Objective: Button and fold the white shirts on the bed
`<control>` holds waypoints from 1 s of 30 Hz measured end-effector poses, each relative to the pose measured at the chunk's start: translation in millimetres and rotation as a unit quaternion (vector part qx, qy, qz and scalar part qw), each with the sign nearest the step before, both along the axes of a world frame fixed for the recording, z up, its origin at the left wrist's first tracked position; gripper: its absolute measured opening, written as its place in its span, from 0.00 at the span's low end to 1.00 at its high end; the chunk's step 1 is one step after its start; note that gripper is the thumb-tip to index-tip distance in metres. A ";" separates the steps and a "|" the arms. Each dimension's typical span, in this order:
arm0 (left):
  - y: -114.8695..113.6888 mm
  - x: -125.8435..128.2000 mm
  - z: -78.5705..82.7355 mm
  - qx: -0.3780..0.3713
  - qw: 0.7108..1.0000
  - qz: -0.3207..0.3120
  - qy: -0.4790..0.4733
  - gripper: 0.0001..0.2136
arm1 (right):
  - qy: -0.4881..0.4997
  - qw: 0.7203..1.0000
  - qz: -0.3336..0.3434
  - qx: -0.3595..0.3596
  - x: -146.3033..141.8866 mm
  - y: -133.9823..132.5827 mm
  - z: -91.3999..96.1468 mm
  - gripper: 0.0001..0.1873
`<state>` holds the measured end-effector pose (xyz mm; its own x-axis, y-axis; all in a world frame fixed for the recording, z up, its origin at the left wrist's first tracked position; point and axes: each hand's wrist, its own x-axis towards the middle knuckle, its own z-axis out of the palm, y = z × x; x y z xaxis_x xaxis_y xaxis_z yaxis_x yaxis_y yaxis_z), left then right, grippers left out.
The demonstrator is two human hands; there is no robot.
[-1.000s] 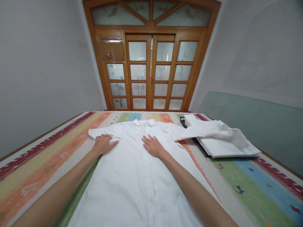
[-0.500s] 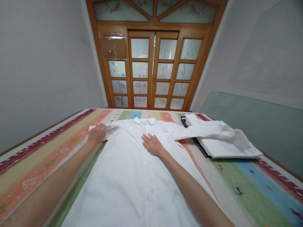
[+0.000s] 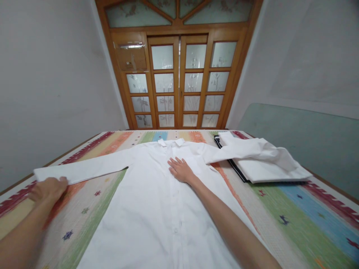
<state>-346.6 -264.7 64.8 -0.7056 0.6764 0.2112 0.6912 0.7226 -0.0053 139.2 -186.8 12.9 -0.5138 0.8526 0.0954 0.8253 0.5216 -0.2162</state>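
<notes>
The blurred left hand [image 3: 49, 188] seemed curled around the cuff [image 3: 42, 174] of a white, collared cloth shirt [image 3: 146, 201]; the right hand [image 3: 181, 170] lay outspread on its front.

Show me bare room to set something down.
Striped cloth shows bare right of the shirt, nearer than the folded pile; also between outstretched sleeve, left hand and shirt. Crowded: the pile, with the other sleeve across it.

Wooden doors [image 3: 183, 80] with frosted, plant-patterned glass panes [image 3: 164, 83] fill the far end, below a glazed transom [image 3: 140, 14]. Brown board [image 3: 131, 59] covers the upper-left pane. Pale grey walls [image 3: 56, 74] flank the doors; a rounded grey-green panel [image 3: 303, 129] lines the right side.
</notes>
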 end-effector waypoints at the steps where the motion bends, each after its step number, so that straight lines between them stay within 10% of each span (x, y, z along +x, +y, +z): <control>1: 1.8 10.4 2.8 -0.028 0.999 0.042 0.004 0.25 | 0.001 1.000 -0.001 0.001 -0.1 0.0 -0.2 0.28; 8: 61.0 128.1 12.1 0.029 0.969 -0.245 -0.014 0.18 | 0.000 0.999 -0.047 0.011 -0.3 1.3 -3.3 0.32; 12: 106.1 205.0 -9.9 0.097 0.892 -0.439 -0.036 0.14 | -0.004 0.998 -0.055 0.009 -0.1 1.0 -3.7 0.32; 17: 147.7 289.3 -19.3 0.111 0.836 -0.536 -0.029 0.15 | 0.001 0.998 -0.060 0.020 -0.6 -1.4 -2.2 0.32; 30: 228.0 317.5 -1.6 -0.063 0.771 -0.633 0.034 0.11 | 0.035 0.997 -0.066 0.023 -2.9 -0.2 -5.3 0.32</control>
